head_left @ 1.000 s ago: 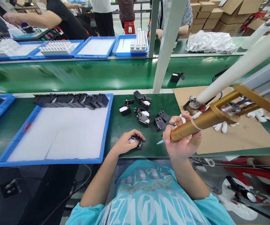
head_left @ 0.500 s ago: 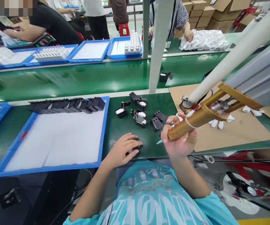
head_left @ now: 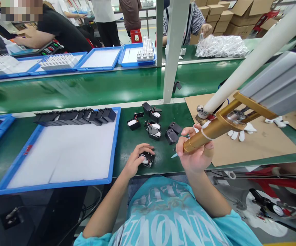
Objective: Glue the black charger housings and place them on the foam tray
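Note:
My left hand (head_left: 135, 159) rests on the bench, its thumb and fingers closed around an open black plug adapter (head_left: 148, 160). Two metal pins stand up from that adapter and white parts show inside it. My right hand (head_left: 195, 155) grips the lower end of a gold metal tool (head_left: 201, 139) with a grey ribbed body. Under this hand a pale blue pointed tip (head_left: 174, 155) shows; the rest of it is mostly hidden. Beyond the hands lie several more adapters: open ones with white insides (head_left: 153, 131) and closed black ones (head_left: 172, 133).
A blue tray (head_left: 114, 147) at left carries a row of black adapters (head_left: 73, 117). Cardboard (head_left: 271, 147) with white pieces (head_left: 241, 135) lies at right. A white post (head_left: 172, 54) rises before the green conveyor (head_left: 86, 83). Across it, co-workers sit by trays and a plastic bag (head_left: 222, 46).
My left hand has drawn back left, uncovering the adapter beneath it. My right hand and the gold tool have hardly moved. On the conveyor, a black adapter has slid left behind the post.

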The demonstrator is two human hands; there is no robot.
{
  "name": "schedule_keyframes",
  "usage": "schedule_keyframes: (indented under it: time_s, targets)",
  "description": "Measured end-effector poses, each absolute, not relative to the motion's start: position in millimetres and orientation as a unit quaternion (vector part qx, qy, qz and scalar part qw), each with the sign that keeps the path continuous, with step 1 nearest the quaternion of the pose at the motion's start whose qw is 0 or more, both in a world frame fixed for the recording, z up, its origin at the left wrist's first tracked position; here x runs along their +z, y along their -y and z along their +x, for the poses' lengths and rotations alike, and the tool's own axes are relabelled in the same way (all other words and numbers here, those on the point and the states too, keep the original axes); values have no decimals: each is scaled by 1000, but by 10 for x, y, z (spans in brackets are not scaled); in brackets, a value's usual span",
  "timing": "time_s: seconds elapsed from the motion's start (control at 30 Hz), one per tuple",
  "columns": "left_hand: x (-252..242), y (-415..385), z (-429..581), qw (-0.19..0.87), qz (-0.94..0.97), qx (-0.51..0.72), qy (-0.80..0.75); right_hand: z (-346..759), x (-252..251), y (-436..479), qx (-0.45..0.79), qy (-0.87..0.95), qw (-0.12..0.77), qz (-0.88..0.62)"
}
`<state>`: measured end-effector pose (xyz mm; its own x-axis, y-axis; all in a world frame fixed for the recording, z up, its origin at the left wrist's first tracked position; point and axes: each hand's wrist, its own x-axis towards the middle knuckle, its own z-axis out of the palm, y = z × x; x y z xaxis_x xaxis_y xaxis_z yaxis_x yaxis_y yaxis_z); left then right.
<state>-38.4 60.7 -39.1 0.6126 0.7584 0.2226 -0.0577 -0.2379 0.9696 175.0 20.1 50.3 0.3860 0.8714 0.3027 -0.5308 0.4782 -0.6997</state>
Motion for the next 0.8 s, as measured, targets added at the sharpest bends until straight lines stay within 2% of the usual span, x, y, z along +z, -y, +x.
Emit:
schedule_keyframes:
  time_s: [0.1, 0.23, 0.3, 0.43, 0.5, 0.6, 0.7, 0.8]
  targets:
    - [-305, -687, -429, 620, 686, 288, -247, 1747, 505, -194, 439, 330, 794, -262]
    - [-256, -642, -435, 586, 708, 250, -305, 1750, 508, -192, 442, 326, 793, -263]
    - [-293, -541, -384, 527, 715, 285, -361, 1758, 505, -196, 445, 325, 793, -259]
    - [-421, -300, -194, 381, 646, 445, -489, 1782, 489, -219, 441, 325, 795, -261]
    - [-450, -252, -118, 350, 614, 474, -525, 1794, 484, -235, 434, 327, 796, -268]
    - [-392, -342, -104, 397, 622, 418, -530, 1808, 487, -256, 426, 329, 796, -276]
    - [-258, -546, -168, 500, 657, 310, -472, 1813, 500, -262, 422, 331, 795, -282]
    - [-177, -690, -193, 558, 676, 255, -407, 1812, 509, -259, 417, 329, 793, -297]
